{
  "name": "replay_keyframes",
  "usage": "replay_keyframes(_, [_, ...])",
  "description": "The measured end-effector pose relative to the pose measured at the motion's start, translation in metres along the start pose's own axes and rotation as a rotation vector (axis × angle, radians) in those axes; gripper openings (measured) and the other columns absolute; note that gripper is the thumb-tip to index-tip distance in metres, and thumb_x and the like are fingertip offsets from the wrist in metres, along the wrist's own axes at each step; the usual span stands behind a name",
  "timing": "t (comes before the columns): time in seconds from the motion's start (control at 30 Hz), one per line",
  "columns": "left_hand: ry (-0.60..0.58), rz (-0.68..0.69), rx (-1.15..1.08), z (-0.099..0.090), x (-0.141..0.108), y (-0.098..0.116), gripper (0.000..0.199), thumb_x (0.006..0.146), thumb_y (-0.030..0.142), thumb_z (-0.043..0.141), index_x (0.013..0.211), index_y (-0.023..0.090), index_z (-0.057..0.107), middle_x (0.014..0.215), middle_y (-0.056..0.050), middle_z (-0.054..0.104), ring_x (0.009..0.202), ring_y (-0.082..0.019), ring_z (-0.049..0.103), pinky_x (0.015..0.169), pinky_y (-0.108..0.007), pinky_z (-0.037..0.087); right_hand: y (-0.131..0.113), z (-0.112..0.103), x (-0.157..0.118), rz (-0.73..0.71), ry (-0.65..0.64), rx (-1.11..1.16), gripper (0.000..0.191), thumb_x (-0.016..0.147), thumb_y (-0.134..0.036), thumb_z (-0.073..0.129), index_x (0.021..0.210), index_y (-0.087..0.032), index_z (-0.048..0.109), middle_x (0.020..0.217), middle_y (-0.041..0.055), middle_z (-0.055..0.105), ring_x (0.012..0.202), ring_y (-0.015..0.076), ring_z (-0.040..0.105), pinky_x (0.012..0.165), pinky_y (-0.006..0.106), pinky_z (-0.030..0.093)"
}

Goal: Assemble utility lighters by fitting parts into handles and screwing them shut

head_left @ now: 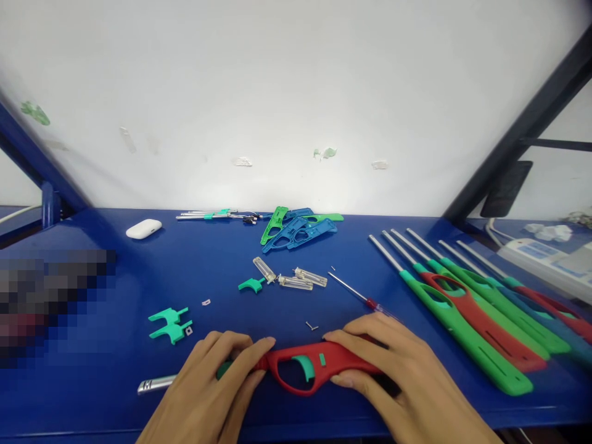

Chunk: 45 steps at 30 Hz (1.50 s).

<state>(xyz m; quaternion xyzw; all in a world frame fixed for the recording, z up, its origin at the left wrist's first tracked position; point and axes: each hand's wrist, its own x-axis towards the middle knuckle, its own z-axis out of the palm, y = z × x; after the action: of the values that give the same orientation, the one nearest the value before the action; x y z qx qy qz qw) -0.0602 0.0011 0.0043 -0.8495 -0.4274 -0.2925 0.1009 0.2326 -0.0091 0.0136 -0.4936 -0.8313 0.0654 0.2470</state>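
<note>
A red long-nosed lighter (pixel 337 359) with a teal trigger lies across the front of the table, held between both hands. My left hand (pixel 215 379) is closed around its nozzle end, where the red body meets the metal tube (pixel 157 385). My right hand (pixel 404 370) grips the handle end between thumb and fingers and hides much of it. Small metal pins (pixel 312 325) lie just beyond the lighter. A screwdriver (pixel 351 288) with a red handle end rests past my right hand. Teal triggers (pixel 170 325) sit to the left, near small metal clips (pixel 206 302).
Several whole lighters (pixel 467 333) line the right side. Clear fuel tanks (pixel 296 282) lie mid-table, with blue and green shell halves (pixel 300 231) behind. Metal nozzle tubes (pixel 203 216) lie along the wall. A white case (pixel 143 229) and a blurred dark object (pixel 50 290) are at left.
</note>
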Motion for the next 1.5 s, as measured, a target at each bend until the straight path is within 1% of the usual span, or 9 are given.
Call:
replay_keyframes(0.17, [0.001,0.028,-0.047,-0.001,0.002,0.0,0.03,0.113,0.033,0.042,0.119,0.032,0.071,0.099,0.001,0.076,0.083,-0.017,0.076,0.08,-0.029,0.067,-0.002,0.0,0.0,0.018,0.016,-0.012,0.029,0.109,-0.047,0.055,0.127,-0.037,0.075,0.118,0.0032,0.078,0.106,0.0272,0.077,0.101,0.051,0.063])
replay_keyframes(0.33, [-0.042,0.084,-0.051,-0.001,-0.001,-0.003,0.031,0.109,0.023,0.046,0.124,0.028,0.072,0.099,-0.002,0.074,0.081,-0.017,0.073,0.075,-0.027,0.067,0.0,0.0,-0.003,-0.015,0.03,-0.068,0.033,0.109,-0.049,0.055,0.136,-0.038,0.072,0.128,0.0041,0.076,0.116,0.0295,0.075,0.106,0.058,0.061])
replay_keyframes(0.43, [-0.044,0.107,-0.044,-0.002,0.0,-0.003,0.031,0.108,0.023,0.047,0.126,0.026,0.072,0.099,-0.004,0.074,0.079,-0.017,0.072,0.073,-0.027,0.066,0.0,-0.001,-0.005,-0.034,0.049,-0.121,0.037,0.108,-0.052,0.054,0.138,-0.038,0.071,0.13,0.0051,0.076,0.117,0.0318,0.075,0.101,0.06,0.063])
replay_keyframes(0.7, [-0.063,0.089,-0.089,-0.003,-0.001,-0.004,0.031,0.106,0.021,0.05,0.124,0.027,0.074,0.1,-0.003,0.075,0.083,-0.016,0.073,0.078,-0.025,0.065,-0.011,-0.003,-0.002,-0.075,0.132,-0.121,0.042,0.114,-0.041,0.039,0.131,-0.031,0.076,0.109,0.0078,0.076,0.088,0.0234,0.077,0.08,0.039,0.068])
replay_keyframes(0.93, [-0.075,0.051,-0.125,-0.001,0.001,-0.001,0.027,0.108,0.02,0.049,0.117,0.028,0.072,0.106,-0.001,0.075,0.093,-0.018,0.073,0.084,-0.028,0.064,-0.008,0.003,-0.006,-0.028,0.007,-0.137,0.035,0.112,-0.04,0.05,0.139,-0.033,0.07,0.11,0.0059,0.073,0.092,0.0236,0.075,0.082,0.041,0.065])
replay_keyframes(1.1, [-0.018,0.135,-0.076,-0.001,0.008,-0.003,0.036,0.105,0.01,0.043,0.117,0.027,0.072,0.099,0.0,0.077,0.084,-0.017,0.074,0.081,-0.026,0.064,-0.008,0.003,-0.006,-0.087,0.116,-0.161,0.041,0.115,-0.046,0.041,0.135,-0.027,0.072,0.107,0.0058,0.077,0.094,0.0225,0.076,0.083,0.038,0.063])
replay_keyframes(1.3, [-0.04,0.179,-0.037,-0.002,0.009,-0.004,0.058,0.089,-0.002,0.042,0.131,0.027,0.07,0.102,-0.001,0.076,0.082,-0.012,0.076,0.076,-0.018,0.061,-0.009,0.005,-0.009,-0.065,0.163,-0.146,0.045,0.11,-0.059,0.044,0.13,-0.031,0.074,0.109,0.0022,0.078,0.096,0.0235,0.075,0.086,0.04,0.06])
replay_keyframes(1.4, [-0.05,0.201,-0.039,-0.001,0.008,-0.003,0.056,0.091,-0.002,0.04,0.132,0.025,0.069,0.102,-0.002,0.076,0.084,-0.012,0.076,0.078,-0.018,0.061,-0.008,0.007,-0.011,-0.076,0.187,-0.145,0.043,0.113,-0.052,0.04,0.128,-0.029,0.073,0.105,0.0016,0.078,0.091,0.0211,0.074,0.083,0.037,0.059])
replay_keyframes(1.5, [-0.028,0.214,-0.016,0.0,0.008,0.001,0.05,0.1,0.004,0.038,0.137,0.025,0.064,0.106,-0.003,0.075,0.09,-0.016,0.075,0.083,-0.025,0.062,-0.008,0.007,-0.011,-0.098,0.217,-0.129,0.04,0.114,-0.048,0.041,0.122,-0.028,0.074,0.102,0.0007,0.078,0.088,0.0191,0.073,0.083,0.033,0.058])
